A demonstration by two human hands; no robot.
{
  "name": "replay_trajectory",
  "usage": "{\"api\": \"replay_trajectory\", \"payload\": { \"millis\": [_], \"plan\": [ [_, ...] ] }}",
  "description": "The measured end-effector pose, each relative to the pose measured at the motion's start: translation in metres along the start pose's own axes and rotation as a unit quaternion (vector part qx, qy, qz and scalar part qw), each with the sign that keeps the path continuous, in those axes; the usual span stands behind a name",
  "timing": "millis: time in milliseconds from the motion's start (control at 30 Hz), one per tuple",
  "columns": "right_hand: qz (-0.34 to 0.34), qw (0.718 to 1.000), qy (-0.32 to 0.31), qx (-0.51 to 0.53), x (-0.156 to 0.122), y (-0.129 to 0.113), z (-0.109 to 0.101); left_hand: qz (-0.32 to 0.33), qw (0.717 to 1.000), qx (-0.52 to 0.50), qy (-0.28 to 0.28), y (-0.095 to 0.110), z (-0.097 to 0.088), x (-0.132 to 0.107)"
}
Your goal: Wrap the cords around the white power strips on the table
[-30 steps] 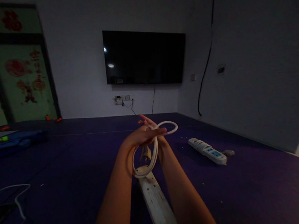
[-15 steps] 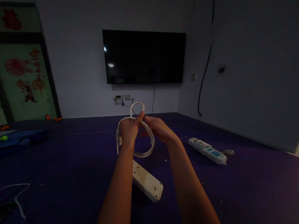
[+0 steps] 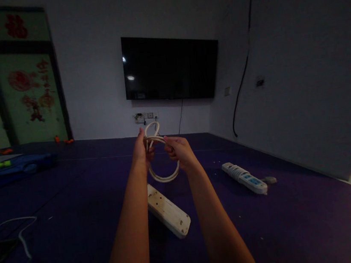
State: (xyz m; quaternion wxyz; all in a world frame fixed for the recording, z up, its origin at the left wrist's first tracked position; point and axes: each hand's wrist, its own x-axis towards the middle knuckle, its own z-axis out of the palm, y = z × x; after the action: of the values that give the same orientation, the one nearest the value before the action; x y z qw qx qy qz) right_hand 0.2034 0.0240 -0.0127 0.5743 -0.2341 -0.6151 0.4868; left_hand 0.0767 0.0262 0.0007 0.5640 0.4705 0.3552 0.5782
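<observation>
Both fists, left hand [image 3: 140, 152] and right hand [image 3: 180, 153], clutch the looped white power cord [image 3: 168, 177]; I'd hold loops even, above the scuffed white plastic power strip [image 3: 168, 210].

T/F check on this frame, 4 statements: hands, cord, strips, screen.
1. The left hand and right hand both grip the coiled white cord. True.
2. The worn white power strip sits above the hands. False: it is below them, between the forearms.
3. A second power strip lies on the purple floor, to the right of the arms. True.
4. The wall screen shows a bright picture. False: it is dark, with only small light reflections.
</observation>
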Motion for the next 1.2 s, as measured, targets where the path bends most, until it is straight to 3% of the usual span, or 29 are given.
{"api": "replay_trajectory", "payload": {
  "millis": [333,500,633,800,933,1100,1200],
  "plan": [
    [-0.023,0.996,0.079,0.042,-0.001,-0.004,-0.013,-0.043,0.98,-0.182,-0.067,-0.007,0.001,-0.001],
    [0.042,0.993,0.047,0.1,0.002,-0.004,-0.03,-0.027,0.98,-0.182,-0.075,-0.01,0.009,0.0],
    [0.072,0.993,0.023,0.086,0.001,-0.003,-0.044,0.01,0.983,-0.174,-0.056,-0.014,0.019,0.002],
    [0.034,0.997,0.074,0.008,0.002,0.002,-0.05,0.101,0.987,-0.125,-0.005,-0.017,0.03,0.001],
    [-0.006,0.999,0.041,0.0,0.002,0.002,-0.049,0.17,0.982,-0.076,0.022,-0.017,0.031,-0.002],
    [-0.028,0.997,0.066,-0.013,0.005,-0.002,-0.04,0.213,0.976,0.001,0.053,-0.019,0.03,-0.003],
    [-0.075,0.993,0.086,-0.015,0.008,-0.002,-0.032,0.221,0.971,0.08,0.036,-0.022,0.033,-0.002]
  ]
}}
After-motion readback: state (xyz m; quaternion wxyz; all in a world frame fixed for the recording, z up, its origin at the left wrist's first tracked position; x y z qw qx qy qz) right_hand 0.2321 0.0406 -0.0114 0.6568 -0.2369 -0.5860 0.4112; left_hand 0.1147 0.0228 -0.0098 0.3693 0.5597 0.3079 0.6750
